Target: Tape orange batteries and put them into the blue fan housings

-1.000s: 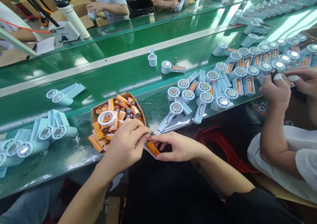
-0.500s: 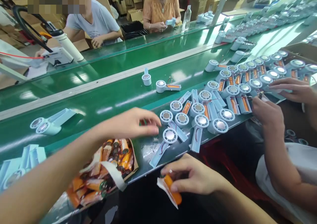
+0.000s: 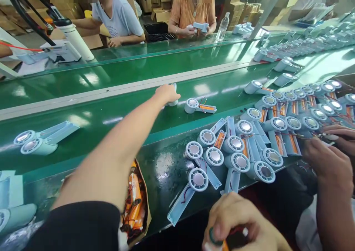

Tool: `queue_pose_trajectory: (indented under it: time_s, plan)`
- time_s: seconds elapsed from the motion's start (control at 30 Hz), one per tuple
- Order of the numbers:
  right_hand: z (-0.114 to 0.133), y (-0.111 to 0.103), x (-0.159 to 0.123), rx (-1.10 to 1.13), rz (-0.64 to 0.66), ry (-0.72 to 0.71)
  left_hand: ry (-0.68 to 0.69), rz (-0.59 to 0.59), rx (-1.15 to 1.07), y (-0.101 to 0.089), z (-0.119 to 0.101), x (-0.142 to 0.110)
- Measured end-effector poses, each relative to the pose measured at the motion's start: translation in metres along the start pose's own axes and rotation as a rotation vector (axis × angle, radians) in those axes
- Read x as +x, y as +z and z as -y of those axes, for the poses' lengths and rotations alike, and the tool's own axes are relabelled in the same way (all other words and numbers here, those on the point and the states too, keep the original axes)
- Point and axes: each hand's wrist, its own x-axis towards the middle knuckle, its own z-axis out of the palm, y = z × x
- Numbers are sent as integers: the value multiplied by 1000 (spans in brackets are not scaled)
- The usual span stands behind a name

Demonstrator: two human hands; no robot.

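Observation:
My left hand (image 3: pixel 167 93) is stretched across the green belt, its fingers closed around a light-blue handheld fan casing (image 3: pixel 173 103) that is mostly covered by the hand. At the bottom edge, my right hand (image 3: pixel 238 221) grips an orange-wrapped cylindrical battery (image 3: pixel 225 246) with a green end; a small white connector shows by the fingers. Beneath my left forearm sits an open cardboard box (image 3: pixel 146 206) of orange batteries (image 3: pixel 135 191). Between my hands, several blue fan casings (image 3: pixel 198 179) with round silver centres lie on the dark bench edge, some with orange batteries in their handles.
A wired fan casing (image 3: pixel 192 105) lies on the belt (image 3: pixel 124 110) right of my left hand. Two more casings (image 3: pixel 39 143) rest at left. A co-worker's hands (image 3: pixel 330 151) work at right. Two people sit opposite, near a bottle (image 3: pixel 222 27) and a white cylindrical device (image 3: pixel 77 42).
My left hand has moved from above the near casings forward onto the belt and closed on a casing there. My right hand, still holding the battery, is lower and farther right in view.

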Motion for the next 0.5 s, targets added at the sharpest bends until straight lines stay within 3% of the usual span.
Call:
queue_pose_trajectory:
  time_s: [0.13, 0.27, 0.37, 0.5]
  plan:
    - [45, -32, -1, 18, -221, -2, 283, 194, 117, -5, 63, -51]
    - [88, -38, 45, -73, -285, -82, 446, 226, 334, 18, 124, -117]
    - [93, -30, 109, -223, -289, -173, 468, 187, 347, 38, 136, -144]
    - [68, -23, 190, -432, -202, -215, 508, 146, 353, 50, 122, -153]
